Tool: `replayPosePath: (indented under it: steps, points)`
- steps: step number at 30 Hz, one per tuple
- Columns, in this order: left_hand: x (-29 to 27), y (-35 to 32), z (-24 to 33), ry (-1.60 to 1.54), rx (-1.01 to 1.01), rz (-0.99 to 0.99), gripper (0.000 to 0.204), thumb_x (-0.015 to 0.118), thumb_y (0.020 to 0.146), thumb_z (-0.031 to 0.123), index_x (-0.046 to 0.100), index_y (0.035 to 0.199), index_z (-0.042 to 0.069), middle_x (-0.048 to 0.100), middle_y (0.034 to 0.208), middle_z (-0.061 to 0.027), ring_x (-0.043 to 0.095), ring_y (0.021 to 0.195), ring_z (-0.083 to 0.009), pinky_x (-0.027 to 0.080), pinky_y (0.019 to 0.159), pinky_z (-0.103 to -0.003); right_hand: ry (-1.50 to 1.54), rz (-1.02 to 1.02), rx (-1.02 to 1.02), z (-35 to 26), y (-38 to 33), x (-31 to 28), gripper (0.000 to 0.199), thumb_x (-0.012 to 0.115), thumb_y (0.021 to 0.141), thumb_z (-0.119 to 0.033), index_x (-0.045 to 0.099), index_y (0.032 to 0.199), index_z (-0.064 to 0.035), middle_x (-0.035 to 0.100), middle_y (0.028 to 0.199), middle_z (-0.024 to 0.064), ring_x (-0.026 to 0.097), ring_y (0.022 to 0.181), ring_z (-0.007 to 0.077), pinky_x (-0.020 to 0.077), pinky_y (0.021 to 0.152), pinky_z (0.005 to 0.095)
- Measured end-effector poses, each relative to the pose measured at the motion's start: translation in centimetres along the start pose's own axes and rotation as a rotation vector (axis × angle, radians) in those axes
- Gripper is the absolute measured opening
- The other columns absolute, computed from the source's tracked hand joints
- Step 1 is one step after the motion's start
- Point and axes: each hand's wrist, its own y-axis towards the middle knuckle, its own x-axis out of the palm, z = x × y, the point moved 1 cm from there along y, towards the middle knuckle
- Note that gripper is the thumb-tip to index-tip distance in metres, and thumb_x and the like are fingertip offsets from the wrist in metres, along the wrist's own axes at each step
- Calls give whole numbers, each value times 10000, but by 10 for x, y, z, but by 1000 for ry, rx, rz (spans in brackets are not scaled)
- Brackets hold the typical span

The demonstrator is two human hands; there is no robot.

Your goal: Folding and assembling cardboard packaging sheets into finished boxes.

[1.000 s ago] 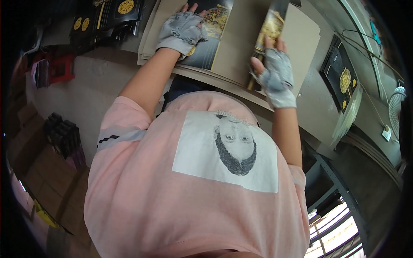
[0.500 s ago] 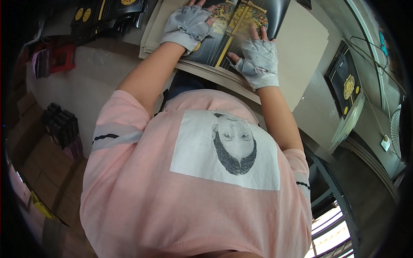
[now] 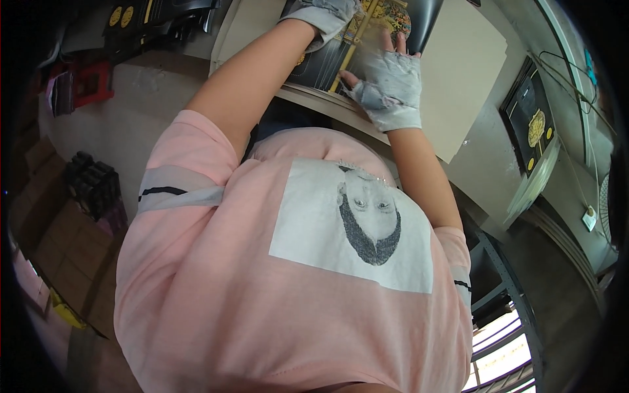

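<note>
A glossy black printed sheet point(image 3: 314, 73) with gold and multicoloured ornament lies on a stack of pale grey boards point(image 3: 458, 85). My left hand point(image 3: 327, 16), in a worn grey fingerless glove, rests over the sheet's upper left part; the top edge of the view cuts off its fingers. On the sheet's right half is my right hand point(image 3: 392, 88), gloved the same way. Its fingers stretch forward and its thumb stands apart, close to a gold stripe. Some of its fingers look smeared by motion.
More black and gold printed pieces point(image 3: 160, 19) lie at the upper left. A red plastic container point(image 3: 92, 82) is at the far left, with black bundles point(image 3: 92, 183) below it. On the right are another black and gold stack point(image 3: 534, 124), hanging cables and a fan point(image 3: 604, 209).
My left hand has moved right and farther away across the sheet, so its fingers leave the view. My right hand stays in nearly the same place, shifted slightly up in the view.
</note>
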Motion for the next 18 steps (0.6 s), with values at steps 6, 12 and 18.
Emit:
replayPosePath:
  steps: [6,12,18]
  points:
    - [4,11,6,-91,-123,-87,429,499,1028,335,650,1324,63,703,1217,-207,659,1160,-355,521,996,-433,-71,-109,-16,-24,-12,18,695,608,911,-609,563,1461,-187,409,1607,170,311,1525,398,277,1181,662]
    - [4,20,7,-190,-247,-167,414,505,1027,320,652,1309,55,711,1181,-212,673,1123,-363,537,965,-435,-6,3,-108,-22,-18,26,584,603,950,-505,581,1449,-202,439,1553,157,364,1482,381,334,1149,653]
    - [10,29,9,-291,-360,-264,399,511,1026,304,654,1295,46,719,1145,-218,688,1086,-370,553,934,-437,-15,-33,-115,-21,-19,25,578,612,940,-489,589,1434,-190,441,1532,148,390,1447,358,355,1134,637]
